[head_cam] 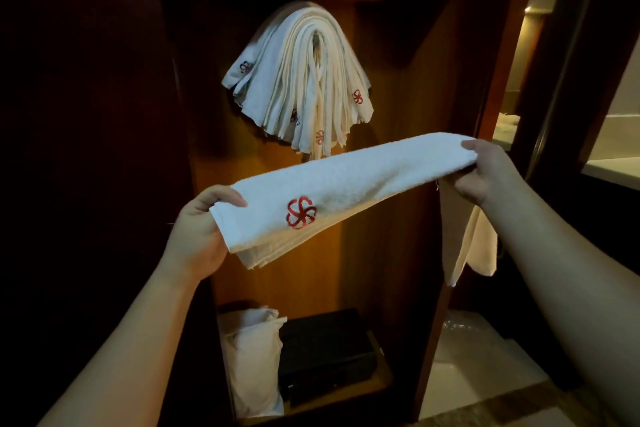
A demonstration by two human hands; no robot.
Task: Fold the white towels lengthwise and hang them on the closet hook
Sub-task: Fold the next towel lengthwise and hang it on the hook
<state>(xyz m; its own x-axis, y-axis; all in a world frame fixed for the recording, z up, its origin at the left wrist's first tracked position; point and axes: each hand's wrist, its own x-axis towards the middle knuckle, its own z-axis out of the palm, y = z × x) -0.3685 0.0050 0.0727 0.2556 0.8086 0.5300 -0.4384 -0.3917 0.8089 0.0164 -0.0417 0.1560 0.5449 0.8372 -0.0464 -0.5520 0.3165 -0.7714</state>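
Note:
I hold a white towel point(346, 180) with a red emblem, folded into a long strip, stretched level in front of the open closet. My left hand point(201, 229) grips its left end and my right hand point(488, 173) pinches its right end. More white cloth point(464, 243) hangs down below my right hand. Several folded white towels point(304, 80) are draped over the closet hook at the back wall, above the held towel. The hook itself is hidden under them.
The dark wooden closet wall point(433, 80) frames the opening. On its floor lie a white bag point(252, 357) and a black box point(325, 350). To the right are a pale floor point(485, 374) and a doorway point(526, 45) to a lit room.

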